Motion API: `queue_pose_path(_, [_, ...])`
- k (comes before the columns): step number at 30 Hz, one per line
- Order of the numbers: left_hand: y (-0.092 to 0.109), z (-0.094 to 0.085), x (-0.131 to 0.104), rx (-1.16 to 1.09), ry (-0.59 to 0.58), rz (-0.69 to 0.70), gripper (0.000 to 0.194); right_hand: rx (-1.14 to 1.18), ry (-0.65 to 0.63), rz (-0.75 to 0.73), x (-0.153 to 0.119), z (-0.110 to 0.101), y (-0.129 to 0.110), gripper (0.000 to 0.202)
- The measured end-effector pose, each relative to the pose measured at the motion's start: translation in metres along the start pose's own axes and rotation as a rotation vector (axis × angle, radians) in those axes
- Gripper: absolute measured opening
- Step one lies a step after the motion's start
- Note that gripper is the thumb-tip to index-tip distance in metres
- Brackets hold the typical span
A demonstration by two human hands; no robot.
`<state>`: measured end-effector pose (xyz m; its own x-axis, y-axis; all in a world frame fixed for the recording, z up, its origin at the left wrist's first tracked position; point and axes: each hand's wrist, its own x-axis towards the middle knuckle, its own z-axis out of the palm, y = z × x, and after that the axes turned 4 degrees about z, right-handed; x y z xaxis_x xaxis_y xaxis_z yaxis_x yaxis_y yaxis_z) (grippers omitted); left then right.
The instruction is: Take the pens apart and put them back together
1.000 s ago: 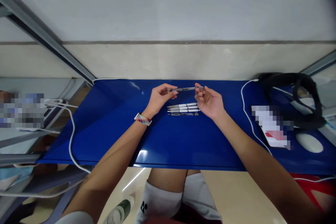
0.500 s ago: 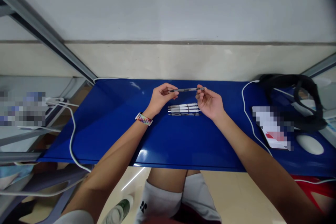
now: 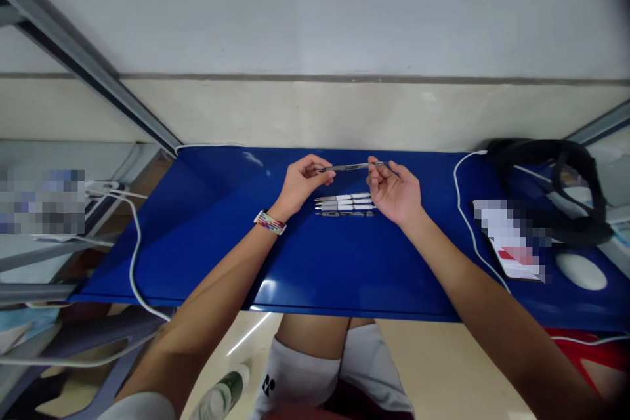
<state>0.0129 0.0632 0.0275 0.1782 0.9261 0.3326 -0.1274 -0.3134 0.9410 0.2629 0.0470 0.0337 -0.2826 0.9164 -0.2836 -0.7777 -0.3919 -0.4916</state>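
Observation:
A dark-gripped pen (image 3: 350, 167) is held level above the blue table (image 3: 197, 223). My left hand (image 3: 301, 185) pinches its left end between thumb and fingers. At the pen's right end, the fingertips of my right hand (image 3: 394, 190) are closed on it, with the palm turned up. Just below the held pen, several white pens (image 3: 344, 201) lie side by side on the table, their tips to the left. One dark clear pen (image 3: 344, 214) lies parallel beneath them. The right ends of the white pens are partly hidden by my right hand.
At the right are a phone (image 3: 509, 243), a white mouse (image 3: 581, 271), a black headset-like strap (image 3: 585, 223) and a white cable (image 3: 462, 210). Another cable (image 3: 135, 249) crosses the table's left side. A bottle (image 3: 221, 397) stands below the table.
The fingers of my right hand have shifted slightly at the pen's right end, some spreading a little. My left hand and the pens on the table look unmoved.

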Motion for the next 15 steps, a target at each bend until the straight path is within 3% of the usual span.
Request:
queue_pose_path(7, [0.0007, 0.0008, -0.0003, 0.001, 0.01, 0.001, 0.033, -0.092, -0.039, -0.033, 0.0048, -0.0067, 0.0006, 0.016])
queue_pose_path(15, [0.0006, 0.0004, 0.0005, -0.012, 0.029, 0.003, 0.034, -0.086, -0.05, -0.02, 0.0044, -0.006, 0.0011, 0.02])
